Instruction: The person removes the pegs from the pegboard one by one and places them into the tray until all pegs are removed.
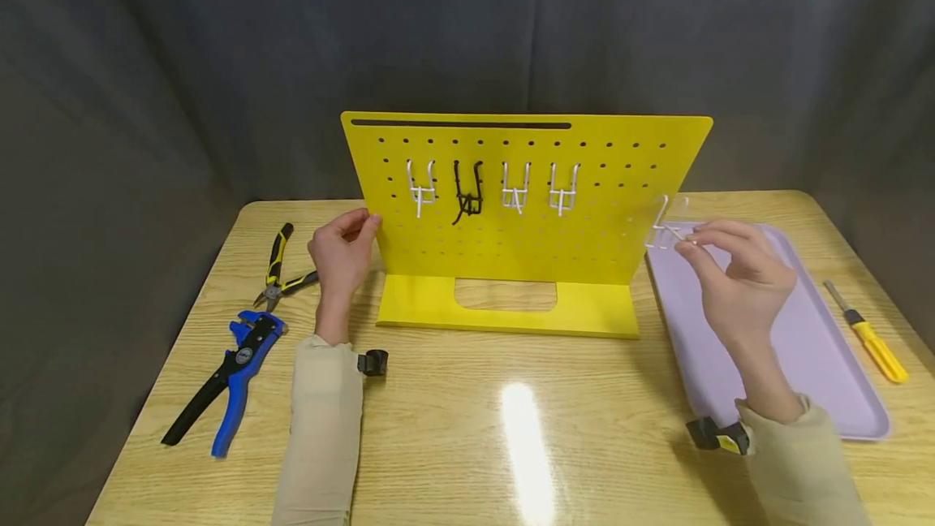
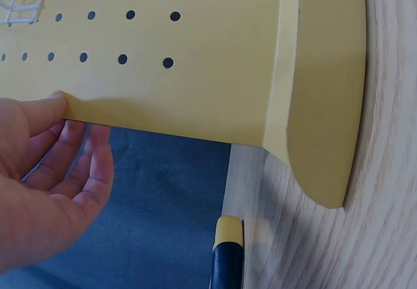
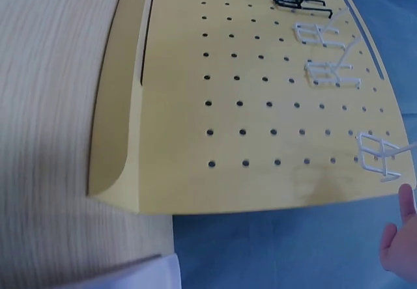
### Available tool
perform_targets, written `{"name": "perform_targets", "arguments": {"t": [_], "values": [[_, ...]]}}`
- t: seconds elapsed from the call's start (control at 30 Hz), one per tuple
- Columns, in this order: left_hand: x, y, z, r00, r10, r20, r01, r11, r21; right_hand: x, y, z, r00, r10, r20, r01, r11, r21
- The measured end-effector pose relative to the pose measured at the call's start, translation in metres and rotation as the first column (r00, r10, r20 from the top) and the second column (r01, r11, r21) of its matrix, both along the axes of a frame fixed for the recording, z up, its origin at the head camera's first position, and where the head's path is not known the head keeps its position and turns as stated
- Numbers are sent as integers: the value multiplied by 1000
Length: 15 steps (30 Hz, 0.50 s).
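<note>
A yellow pegboard [image 1: 526, 243] stands on its bent base on the wooden table. My left hand [image 1: 342, 254] grips its left edge, the thumb on the front face and the fingers behind, as the left wrist view shows. Out by the right edge, my right hand [image 1: 745, 286] pinches the prong of a white wire hook [image 3: 371, 151] between thumb and fingers. That hook overlaps the board's right side in the right wrist view. Along the upper board hang three white hooks, the rightmost [image 1: 562, 195] near the middle, and one black hook [image 1: 469, 205].
Left of the board lie yellow-and-black cutting pliers [image 1: 274, 266] and a blue-and-black wire stripper [image 1: 244, 360]. A lilac tray [image 1: 803, 355] sits under my right forearm. Beyond it, near the right table edge, is a yellow-handled screwdriver [image 1: 876, 349]. Dark curtain hangs behind the table.
</note>
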<state>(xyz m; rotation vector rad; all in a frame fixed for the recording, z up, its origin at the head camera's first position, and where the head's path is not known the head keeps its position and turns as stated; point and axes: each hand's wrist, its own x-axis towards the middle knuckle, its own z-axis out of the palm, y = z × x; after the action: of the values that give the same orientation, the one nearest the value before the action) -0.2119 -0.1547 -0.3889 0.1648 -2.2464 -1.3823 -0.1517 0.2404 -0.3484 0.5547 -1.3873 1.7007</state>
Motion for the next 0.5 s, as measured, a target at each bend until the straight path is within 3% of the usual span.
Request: {"name": "perform_targets", "arguments": {"t": [0.27, 0.5], "values": [[0, 2, 0, 1000, 2, 8, -2, 1000, -9, 0, 29, -15, 986, 94, 140, -89, 995, -37], [0, 1, -1, 1000, 6, 2, -6, 1000, -8, -5, 52, -31, 936, 118, 333, -71, 986, -150]]}}
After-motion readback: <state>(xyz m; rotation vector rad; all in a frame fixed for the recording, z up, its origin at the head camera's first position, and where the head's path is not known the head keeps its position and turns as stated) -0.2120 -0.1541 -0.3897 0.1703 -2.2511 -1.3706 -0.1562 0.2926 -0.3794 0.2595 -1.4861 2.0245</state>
